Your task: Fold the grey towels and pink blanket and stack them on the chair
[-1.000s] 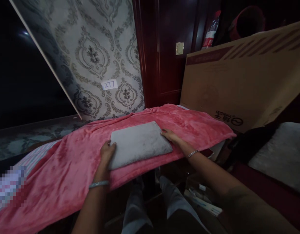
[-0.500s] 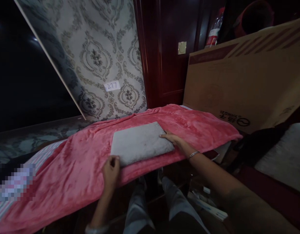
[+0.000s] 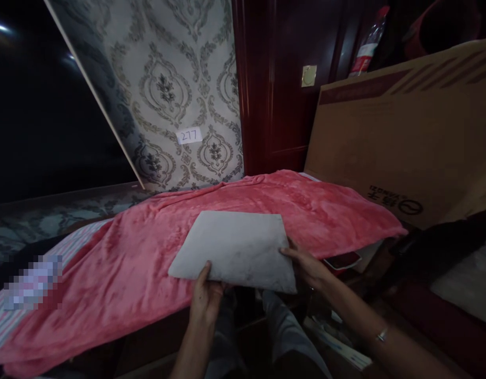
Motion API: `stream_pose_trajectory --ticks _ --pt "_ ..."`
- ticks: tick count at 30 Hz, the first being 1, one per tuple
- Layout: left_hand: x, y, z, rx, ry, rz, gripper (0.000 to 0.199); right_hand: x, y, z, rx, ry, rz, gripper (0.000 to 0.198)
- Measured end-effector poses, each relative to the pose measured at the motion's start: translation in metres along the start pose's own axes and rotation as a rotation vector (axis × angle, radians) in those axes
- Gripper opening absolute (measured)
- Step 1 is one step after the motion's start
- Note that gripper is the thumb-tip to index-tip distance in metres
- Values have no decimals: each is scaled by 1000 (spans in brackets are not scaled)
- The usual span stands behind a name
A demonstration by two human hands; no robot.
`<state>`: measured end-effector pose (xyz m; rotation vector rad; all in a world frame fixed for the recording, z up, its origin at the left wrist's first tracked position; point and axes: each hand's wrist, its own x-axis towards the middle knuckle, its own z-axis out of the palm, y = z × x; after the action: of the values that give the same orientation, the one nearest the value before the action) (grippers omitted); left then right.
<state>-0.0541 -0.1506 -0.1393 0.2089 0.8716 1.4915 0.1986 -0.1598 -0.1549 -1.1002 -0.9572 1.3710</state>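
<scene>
A flat, rectangular, light grey plush piece [image 3: 238, 247], which looks like a folded cloth or a thin cushion cover, is held in front of me over the near edge of the pink blanket [image 3: 132, 268]. My left hand [image 3: 206, 296] grips its near edge, thumb on top and fingers underneath. At its right side my right hand [image 3: 306, 263] is closed on the edge, the thumb lying on the upper face and the other fingers mostly hidden below. Its near right corner droops past the blanket's edge. Whether its far side touches the blanket I cannot tell.
Behind the blanket stand a patterned wall with a paper label [image 3: 189, 135] and a dark red door panel [image 3: 274, 105]. A large cardboard box [image 3: 400, 126] leans at the right, with a bottle [image 3: 367, 50] behind it. A dark screen [image 3: 49, 116] fills the left.
The grey plush piece has been drawn toward me and its near edge lifted off the blanket. My left hand has moved right from its left corner to grip the near edge.
</scene>
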Motion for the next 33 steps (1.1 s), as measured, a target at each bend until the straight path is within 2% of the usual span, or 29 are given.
stream_pose_trajectory --ticks 2,3,4,6,8,10,12,15,17,21,25,30,33 --pt "0 -4 -3 5 18 -14 34 -6 14 -17 -36 27 72 88" --pt "0 -5 -3 3 25 -24 34 -4 16 -27 -98 74 61 91" --pt "-1 -6 -3 1 29 -30 33 -1 15 -35 -188 149 4 92" --pt "-2 -6 -3 -1 30 -36 35 10 3 -46 -403 315 -210 84" --pt "-4 -6 -2 -16 25 -39 38 24 -14 -42 -591 362 -405 67" --pt "-5 -6 -3 -32 21 -54 39 39 -29 -21 -719 240 -479 50" --pt "-4 -6 -5 -39 21 -72 39 57 -37 12 -803 36 -500 42" --pt "-3 -8 -11 -31 -26 -87 39 89 -36 65 -918 -203 -602 46" --pt "-2 -9 -14 -32 -54 -83 41 112 -33 93 -1006 -274 -675 53" --pt "-3 -10 -17 -44 -33 -58 42 145 -28 125 -1211 -300 -670 56" --pt "-5 -10 -18 -67 -42 -59 39 154 -22 138 -1356 -307 -620 42" --pt "-2 -12 -24 -61 -89 -72 42 154 -14 143 -1290 -215 -566 22" --pt "3 -10 -40 16 -175 -100 45 156 -12 142 -1215 -194 -554 17"
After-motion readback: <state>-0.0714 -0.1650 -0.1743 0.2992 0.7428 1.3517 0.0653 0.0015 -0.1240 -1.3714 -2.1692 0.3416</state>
